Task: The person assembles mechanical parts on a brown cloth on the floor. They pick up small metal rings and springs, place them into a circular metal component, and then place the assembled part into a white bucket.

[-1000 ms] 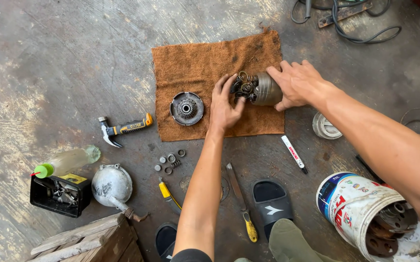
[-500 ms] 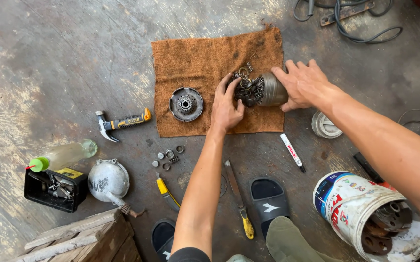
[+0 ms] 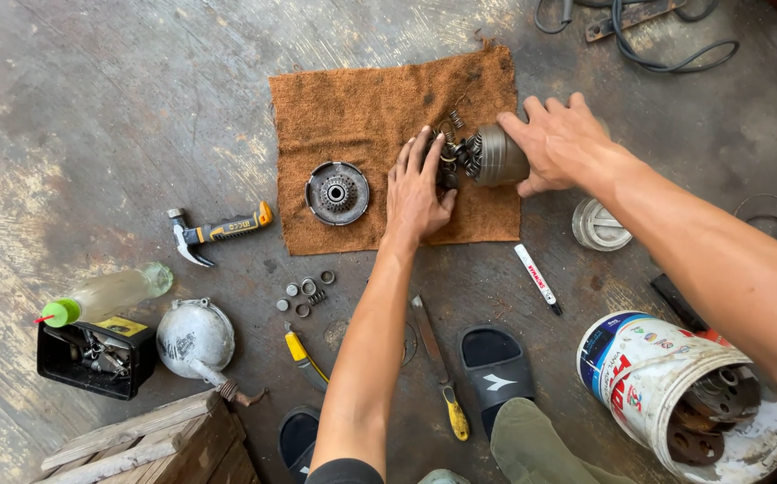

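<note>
Left of the rust-brown rectangular cloth (image 3: 361,99) are lying one black box of metal parts (image 3: 92,358), one domed grey metal cover (image 3: 195,335), one yellow-gripped claw hammer (image 3: 218,233) and about six small steel washers (image 3: 303,291). On the cloth, one round toothed metal disc (image 3: 337,193) is resting left of the left hand (image 3: 417,193), whose loosely spread fingers are touching the spring-fitted end of one grey cylindrical metal drum (image 3: 496,154). The right hand (image 3: 563,143) is curling around the drum's far end at the cloth's right edge, with one white marker pen (image 3: 538,279) and one paint-stained bucket (image 3: 675,394) lying below-right.
</note>
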